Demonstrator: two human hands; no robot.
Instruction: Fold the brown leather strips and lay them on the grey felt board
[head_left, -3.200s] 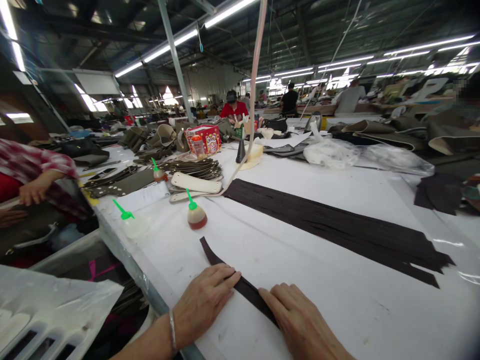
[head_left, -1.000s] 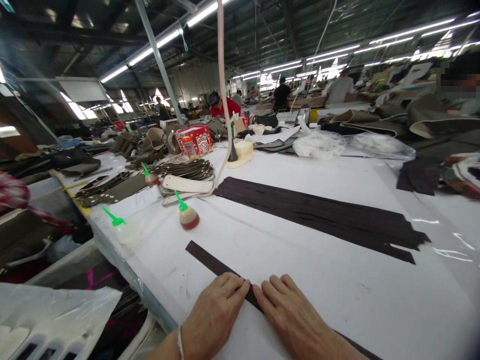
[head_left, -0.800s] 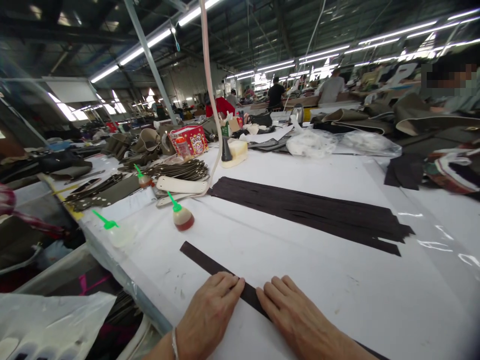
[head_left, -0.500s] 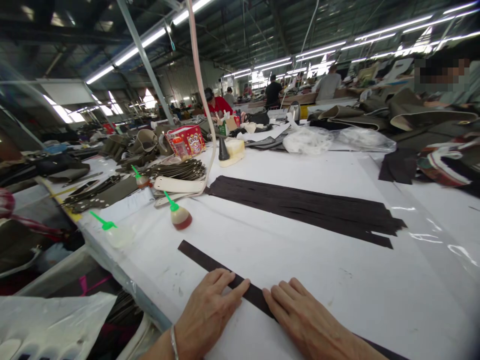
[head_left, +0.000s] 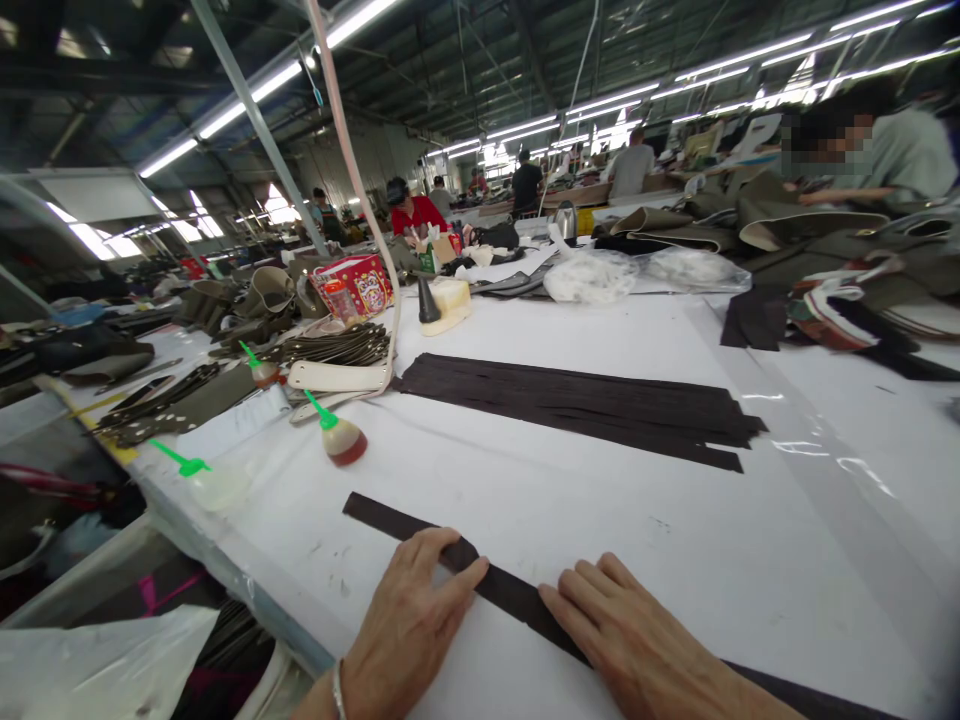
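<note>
A long, narrow dark brown leather strip lies flat on the white-covered table, running from upper left to the bottom right edge of the picture. My left hand, with a thin bangle on its wrist, rests open with its fingers across the strip. My right hand lies flat beside it, its fingertips on the strip's lower part. Both hands press the strip, and neither closes around it. The strip's far end shows beyond my left hand.
A stack of similar dark strips lies farther up the white table. Green-nozzled glue bottles and cream leather straps stand at the left. A plastic sheet hangs over the near left edge. Co-workers sit beyond.
The strip has straightened from its earlier curve, and my hands have spread slightly apart along it. The whole scene has slid left in view as my head turned right.
</note>
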